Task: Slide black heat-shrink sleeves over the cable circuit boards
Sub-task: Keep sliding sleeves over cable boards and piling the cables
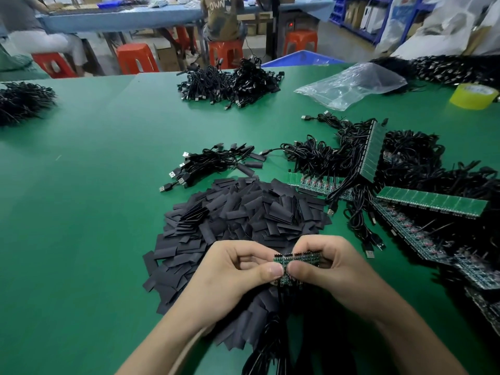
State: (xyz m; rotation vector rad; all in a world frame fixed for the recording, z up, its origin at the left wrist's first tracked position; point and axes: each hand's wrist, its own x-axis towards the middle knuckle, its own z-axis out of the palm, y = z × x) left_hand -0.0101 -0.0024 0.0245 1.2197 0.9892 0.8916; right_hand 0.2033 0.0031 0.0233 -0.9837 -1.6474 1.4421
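Both my hands hold a short strip of joined green circuit boards point(300, 257) just above the near part of a big heap of flat black heat-shrink sleeves point(243, 215). My left hand point(238, 272) pinches the strip's left end with thumb and curled fingers. My right hand point(332, 269) grips the rest of it, thumb meeting the left thumb. Black cables point(273, 345) hang from the boards toward me. A small bundle of cables with sleeves on them point(213, 163) lies beyond the heap.
Longer board strips with tangled black USB cables point(430, 203) crowd the right side. More cable piles sit at the far centre point(230, 82) and far left point(21, 101). A clear plastic bag point(351, 85) and a yellow tape roll point(473, 96) lie far right. The green mat point(81, 198) stretches left.
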